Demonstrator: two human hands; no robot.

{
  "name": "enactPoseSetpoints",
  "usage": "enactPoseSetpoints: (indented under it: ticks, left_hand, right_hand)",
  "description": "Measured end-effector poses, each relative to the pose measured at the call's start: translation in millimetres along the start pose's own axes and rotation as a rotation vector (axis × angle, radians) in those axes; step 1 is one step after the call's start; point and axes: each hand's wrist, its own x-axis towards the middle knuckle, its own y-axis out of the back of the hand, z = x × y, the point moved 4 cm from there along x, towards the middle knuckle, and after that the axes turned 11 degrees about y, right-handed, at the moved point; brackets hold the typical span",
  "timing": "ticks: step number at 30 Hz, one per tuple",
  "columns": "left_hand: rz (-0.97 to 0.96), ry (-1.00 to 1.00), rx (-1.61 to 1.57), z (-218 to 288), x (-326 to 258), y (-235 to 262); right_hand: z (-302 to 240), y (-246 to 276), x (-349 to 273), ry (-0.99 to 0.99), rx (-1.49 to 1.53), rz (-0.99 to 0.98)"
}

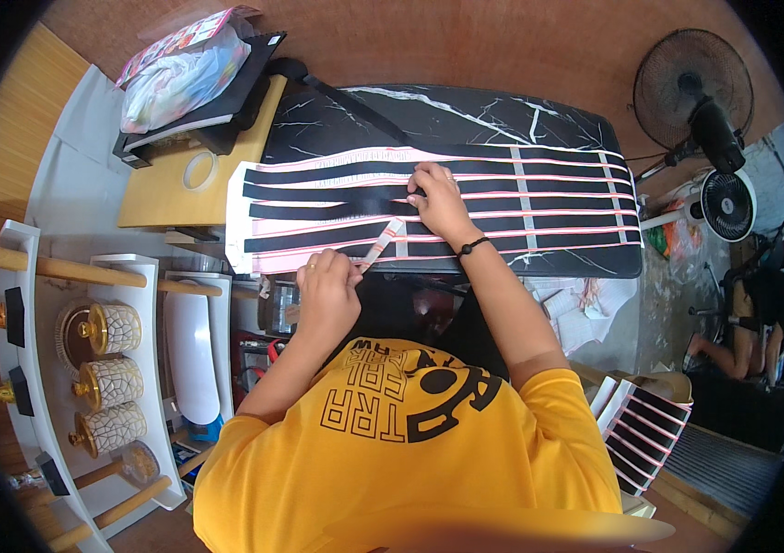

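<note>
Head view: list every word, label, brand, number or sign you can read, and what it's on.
Yellow shirt: large dark lettering, partly legible; I won't copy out its words.
White-and-pink striped panel: fine grey marks, too small to read.
Pink printed sheet, top left: too blurred to read.
Small white-rimmed fan: hub mark too small to read.

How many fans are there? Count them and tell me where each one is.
2. A large dark fan is at the upper right; a smaller fan with a pale rim is just below it. No others show.
</note>
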Motion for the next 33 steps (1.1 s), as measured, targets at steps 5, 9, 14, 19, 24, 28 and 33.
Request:
enactPoseSetpoints:
  ticks: [5,9,14,19,24,28,33]
  left_hand:
    - [-0.024,0.006,0.019,-0.6,-24.6,21.3]
    - [-0.008,0.075,0.019,-7.8,-26.5,14.0]
    - [0.027,0.07,0.019,-14.8,-15.3,15.5]
    - [-0.055,0.007,0.004,-6.9,-37.6,33.1]
    - [-0.005,0.109,0.028,-15.7,-37.1,35.0]
    - [-0.044,0.119,0.027,-21.6,-33.5,34.7]
    - [-0.291,0.13,0.038,-28.7,-69.4,43.3]
  right_hand:
    - [9.3,-2.3,5.3,-0.021,-0.047,-0.01]
    - [5.9,13.8,3.2,0.06,0.27,0.098]
    - [-13.4,19.3,-19.9,0.171,0.028,-0.094]
    - [-5.3,12.7,-7.7,-0.001,-0.123,-0.062]
    - [-13.3,22.5,-11.1,0.036,0.124,-0.128]
    - [-24.3,20.4,-20.3,0.067,-0.002,-0.258]
    - [-20.1,13.1,-21.3,0.046,-0.007,-0.254]
